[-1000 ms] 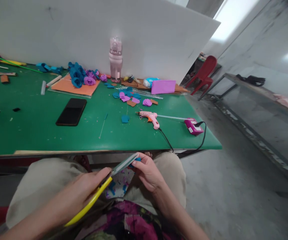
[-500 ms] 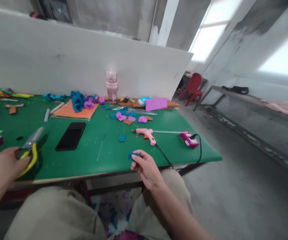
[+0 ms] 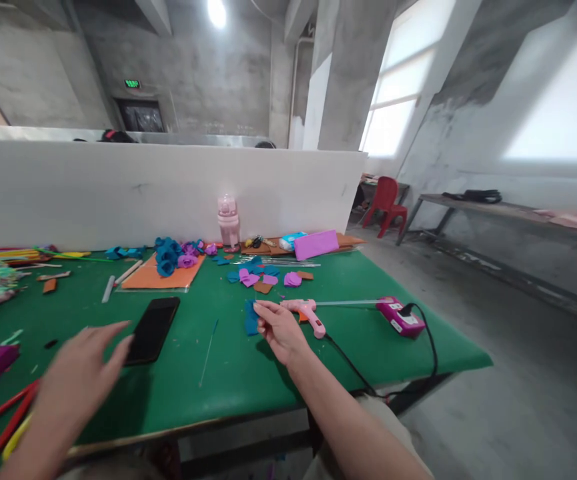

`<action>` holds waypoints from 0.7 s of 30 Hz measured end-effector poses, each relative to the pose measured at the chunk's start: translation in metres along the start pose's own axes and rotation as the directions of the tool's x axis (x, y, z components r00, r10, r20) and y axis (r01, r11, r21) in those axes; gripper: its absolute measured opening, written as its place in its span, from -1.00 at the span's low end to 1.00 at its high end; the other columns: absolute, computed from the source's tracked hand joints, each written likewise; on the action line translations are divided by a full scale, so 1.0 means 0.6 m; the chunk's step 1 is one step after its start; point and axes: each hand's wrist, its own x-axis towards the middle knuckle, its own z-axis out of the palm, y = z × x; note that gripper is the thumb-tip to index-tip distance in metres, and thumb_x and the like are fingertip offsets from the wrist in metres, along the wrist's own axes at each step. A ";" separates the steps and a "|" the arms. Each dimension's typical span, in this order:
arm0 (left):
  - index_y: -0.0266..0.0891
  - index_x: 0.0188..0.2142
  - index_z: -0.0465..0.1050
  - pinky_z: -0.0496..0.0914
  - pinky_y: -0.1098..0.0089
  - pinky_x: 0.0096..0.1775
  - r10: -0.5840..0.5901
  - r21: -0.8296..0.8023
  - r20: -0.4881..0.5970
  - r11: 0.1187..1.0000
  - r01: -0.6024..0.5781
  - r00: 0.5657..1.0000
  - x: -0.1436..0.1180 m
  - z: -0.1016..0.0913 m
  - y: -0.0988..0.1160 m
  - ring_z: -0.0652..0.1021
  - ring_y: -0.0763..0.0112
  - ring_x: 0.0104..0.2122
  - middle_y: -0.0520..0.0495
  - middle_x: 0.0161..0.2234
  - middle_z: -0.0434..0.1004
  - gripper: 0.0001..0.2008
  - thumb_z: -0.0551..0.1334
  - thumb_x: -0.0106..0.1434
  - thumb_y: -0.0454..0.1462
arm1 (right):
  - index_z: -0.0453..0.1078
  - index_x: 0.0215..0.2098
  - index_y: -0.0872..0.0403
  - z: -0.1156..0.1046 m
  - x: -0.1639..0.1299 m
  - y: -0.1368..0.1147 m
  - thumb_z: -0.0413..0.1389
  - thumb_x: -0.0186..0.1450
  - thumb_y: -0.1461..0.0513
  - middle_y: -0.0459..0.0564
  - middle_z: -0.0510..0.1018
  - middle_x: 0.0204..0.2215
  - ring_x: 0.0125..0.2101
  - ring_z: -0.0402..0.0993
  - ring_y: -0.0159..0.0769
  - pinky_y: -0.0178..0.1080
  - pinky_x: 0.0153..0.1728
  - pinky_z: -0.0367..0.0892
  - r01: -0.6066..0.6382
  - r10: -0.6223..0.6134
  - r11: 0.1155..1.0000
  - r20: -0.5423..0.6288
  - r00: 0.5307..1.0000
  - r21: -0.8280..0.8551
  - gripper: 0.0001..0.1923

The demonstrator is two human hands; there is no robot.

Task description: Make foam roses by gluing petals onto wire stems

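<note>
The right hand [image 3: 282,333] pinches a flat blue sheet piece [image 3: 251,321], long axis twelve-to-six o'clock, at nine o'clock from the pink pistol-shaped glue gun [image 3: 306,308], the left hand's [image 3: 78,373] fingers spread.

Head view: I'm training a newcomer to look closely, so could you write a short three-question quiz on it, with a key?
1. The right hand pinches a piece that is: (a) orange, (b) blue, (c) purple?
2. True or false: the phone is standing on its edge.
3. Fill in: the ____ hand is nearer the pink glue gun.

Key: 1: (b). 2: False; the phone lies flat on the green table. 3: right.
</note>
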 end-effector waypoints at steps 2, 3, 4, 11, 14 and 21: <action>-0.14 -0.24 0.46 0.34 0.33 -0.28 -0.099 -0.069 -0.021 0.993 0.097 0.995 0.031 0.041 0.088 0.49 0.22 -0.28 -0.07 -0.25 0.53 -0.71 0.13 0.11 -0.08 | 0.45 -0.45 0.13 0.000 0.002 0.005 0.33 -0.18 0.20 -0.23 0.34 -0.74 -0.70 0.16 -0.57 -0.44 -0.65 0.08 -0.012 0.013 0.999 -0.005 1.000 0.040 -0.68; -0.17 -0.24 0.45 0.35 0.35 -0.29 -0.089 -0.174 0.095 0.979 0.105 0.991 0.047 0.064 0.123 0.49 0.25 -0.31 -0.06 -0.28 0.53 -0.69 0.14 0.10 -0.06 | 0.45 -0.44 0.13 -0.001 0.002 0.007 0.33 -0.18 0.21 -0.23 0.35 -0.73 -0.69 0.18 -0.57 -0.44 -0.64 0.10 -0.011 0.011 0.999 -0.010 1.000 0.051 -0.68; -0.19 -0.24 0.44 0.36 0.37 -0.34 -0.072 -0.294 0.214 0.946 0.134 0.974 0.061 0.087 0.150 0.49 0.29 -0.35 -0.06 -0.33 0.53 -0.67 0.15 0.08 -0.06 | 0.45 -0.44 0.13 -0.002 0.002 0.009 0.33 -0.18 0.21 -0.22 0.36 -0.72 -0.68 0.20 -0.57 -0.45 -0.63 0.12 -0.002 0.003 0.999 -0.016 1.000 0.053 -0.68; -0.30 -0.45 0.38 0.27 0.51 -0.51 -0.029 -0.687 0.388 0.657 0.310 0.921 0.103 0.187 0.184 0.38 0.51 -0.56 0.04 -0.57 0.38 -0.79 0.25 0.01 -0.17 | 0.45 -0.46 0.15 -0.018 0.004 0.026 0.31 -0.14 0.22 -0.15 0.45 -0.58 -0.65 0.22 -0.59 -0.44 -0.61 0.13 0.045 -0.045 0.999 0.001 0.999 -0.029 -0.74; -0.31 -0.47 0.40 0.28 0.50 -0.49 -0.061 -0.710 0.389 0.617 0.341 0.919 0.097 0.196 0.171 0.37 0.53 -0.58 0.06 -0.59 0.38 -0.80 0.26 0.01 -0.18 | 0.46 -0.47 0.16 -0.023 0.002 0.032 0.30 -0.12 0.22 -0.15 0.45 -0.61 -0.66 0.22 -0.58 -0.44 -0.61 0.13 0.005 -0.005 0.999 0.010 1.000 -0.035 -0.75; -0.31 -0.42 0.43 0.33 0.49 -0.45 -0.134 -0.800 0.428 0.403 0.444 0.894 0.085 0.202 0.151 0.44 0.48 -0.48 -0.02 -0.49 0.44 -0.77 0.30 -0.02 -0.18 | 0.45 -0.47 0.15 -0.025 -0.001 0.040 0.31 -0.14 0.21 -0.18 0.40 -0.69 -0.68 0.22 -0.57 -0.45 -0.62 0.15 -0.099 0.099 0.995 -0.001 0.995 0.001 -0.73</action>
